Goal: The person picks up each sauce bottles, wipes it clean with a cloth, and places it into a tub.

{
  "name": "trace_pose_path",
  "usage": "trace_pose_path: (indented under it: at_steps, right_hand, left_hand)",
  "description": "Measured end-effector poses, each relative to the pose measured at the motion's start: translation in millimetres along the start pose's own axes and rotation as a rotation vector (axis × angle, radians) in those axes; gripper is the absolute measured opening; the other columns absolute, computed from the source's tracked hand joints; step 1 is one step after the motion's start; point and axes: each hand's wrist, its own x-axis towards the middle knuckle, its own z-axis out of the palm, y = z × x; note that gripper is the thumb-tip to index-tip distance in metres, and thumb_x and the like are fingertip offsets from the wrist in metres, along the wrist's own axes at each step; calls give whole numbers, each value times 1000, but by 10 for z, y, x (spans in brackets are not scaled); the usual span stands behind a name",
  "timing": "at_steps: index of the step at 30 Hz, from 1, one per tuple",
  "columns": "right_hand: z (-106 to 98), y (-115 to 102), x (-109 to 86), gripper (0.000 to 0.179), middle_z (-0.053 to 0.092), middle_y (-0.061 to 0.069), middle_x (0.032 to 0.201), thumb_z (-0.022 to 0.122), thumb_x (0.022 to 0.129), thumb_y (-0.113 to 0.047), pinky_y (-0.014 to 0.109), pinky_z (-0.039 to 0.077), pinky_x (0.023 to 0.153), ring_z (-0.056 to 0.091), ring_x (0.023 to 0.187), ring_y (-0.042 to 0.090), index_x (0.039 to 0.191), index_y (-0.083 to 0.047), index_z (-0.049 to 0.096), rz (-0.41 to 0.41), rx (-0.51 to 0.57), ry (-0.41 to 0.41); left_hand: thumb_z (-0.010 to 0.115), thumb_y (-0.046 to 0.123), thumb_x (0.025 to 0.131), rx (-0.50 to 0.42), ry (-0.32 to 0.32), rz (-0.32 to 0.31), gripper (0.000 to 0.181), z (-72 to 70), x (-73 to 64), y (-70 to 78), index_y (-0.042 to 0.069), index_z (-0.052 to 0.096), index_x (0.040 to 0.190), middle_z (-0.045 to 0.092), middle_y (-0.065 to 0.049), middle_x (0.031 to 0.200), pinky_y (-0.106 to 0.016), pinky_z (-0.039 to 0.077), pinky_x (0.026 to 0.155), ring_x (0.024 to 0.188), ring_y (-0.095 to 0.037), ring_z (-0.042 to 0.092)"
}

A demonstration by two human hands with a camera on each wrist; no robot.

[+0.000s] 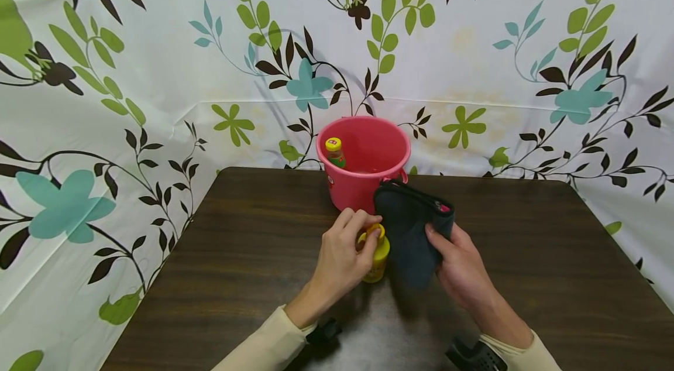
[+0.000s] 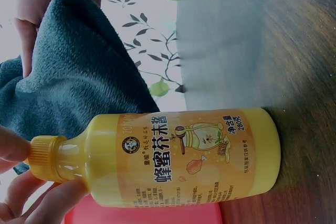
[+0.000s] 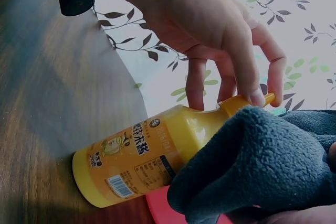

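A yellow squeeze bottle of sauce (image 1: 377, 260) stands upright on the table, its printed label plain in the left wrist view (image 2: 184, 156). My left hand (image 1: 342, 251) pinches the bottle's cap (image 2: 44, 157) between thumb and fingers. In my right hand (image 1: 466, 268) is a dark teal fuzzy cloth (image 1: 408, 230), gripped at its right side with the thumb on top. The cloth hangs just right of the bottle, and in the right wrist view its fold (image 3: 252, 161) covers part of the bottle's shoulder. Whether cloth and bottle touch is unclear.
Behind the hands stands a pink bucket (image 1: 350, 192) near the table's back edge. Inside it, at the left, is a small bottle with a yellow cap (image 1: 334, 148). A leaf-patterned curtain (image 1: 458, 61) hangs behind the dark wooden table (image 1: 253, 230).
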Motion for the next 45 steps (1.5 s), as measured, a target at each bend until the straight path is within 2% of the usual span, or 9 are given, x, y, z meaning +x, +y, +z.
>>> trace_pose_path:
  at_steps: [3, 9, 14, 21, 24, 28, 30, 39, 45]
  right_hand:
    - [-20, 11, -12, 33, 66, -9, 134, 47, 114, -27, 27, 59, 95, 66, 121, 7, 145, -19, 54, -5, 26, 10]
    - [-47, -2, -31, 53, 61, -12, 142, 45, 115, -29, 27, 58, 99, 63, 128, 5, 161, -8, 32, 51, 18, 23]
    - [-65, 60, -61, 50, 61, -14, 140, 45, 115, -26, 26, 58, 96, 63, 126, 5, 161, -9, 34, 63, 1, 29]
    - [-34, 192, -133, 50, 59, -18, 149, 45, 114, -19, 24, 57, 98, 60, 131, 1, 163, -16, 40, -7, -62, -89]
    - [10, 243, -148, 55, 48, -6, 165, 44, 114, -19, 22, 53, 104, 53, 139, -3, 167, -10, 33, -50, -170, -178]
    - [68, 320, -140, 56, 31, 11, 174, 47, 112, -19, 16, 44, 109, 42, 144, -11, 167, -17, 34, -85, -298, -213]
    - [90, 355, -125, 59, 27, 12, 176, 49, 111, -16, 14, 40, 111, 39, 145, -12, 168, -22, 33, -100, -325, -221]
    - [164, 432, -24, 73, 16, -2, 179, 55, 110, -17, 7, 32, 114, 16, 164, 24, 170, -38, 19, -111, -406, -255]
    - [160, 506, 58, 73, 15, -1, 180, 53, 111, -19, 5, 26, 115, 14, 164, 27, 172, -33, 14, -113, -450, -243]
  left_hand:
    - [77, 8, 92, 0, 4, 0, 17, 1, 1, 5, 10, 74, 108, 68, -5, 97, -13, 47, 59, 70, -15, 58]
    - [77, 9, 93, 9, 8, 0, 16, -3, 1, 9, 11, 75, 109, 67, -5, 96, -13, 46, 59, 69, -14, 57]
    - [76, 9, 93, 4, 3, -8, 16, 3, 0, 3, 11, 74, 109, 67, -5, 95, -13, 48, 59, 68, -13, 56]
    - [77, 9, 93, 15, 9, 3, 16, 7, 9, 15, 11, 75, 108, 66, -5, 93, -14, 46, 59, 67, -15, 56]
    - [77, 7, 92, 26, 17, 17, 18, 12, 14, 19, 11, 74, 109, 65, -5, 92, -15, 44, 58, 66, -15, 54]
    - [77, 7, 92, 40, 18, 28, 19, 13, 21, 20, 12, 75, 110, 65, -5, 91, -16, 42, 58, 67, -13, 51]
    - [77, 7, 92, 44, 12, 26, 18, 9, 23, 19, 12, 75, 110, 65, -5, 91, -16, 42, 58, 67, -11, 49]
    - [76, 6, 93, 46, 5, 19, 19, 1, 16, 8, 12, 76, 111, 63, -4, 90, -17, 40, 58, 67, -12, 48]
    - [77, 6, 93, 42, 14, 18, 18, 3, 12, 11, 11, 76, 111, 62, -4, 88, -17, 39, 57, 66, -8, 46]
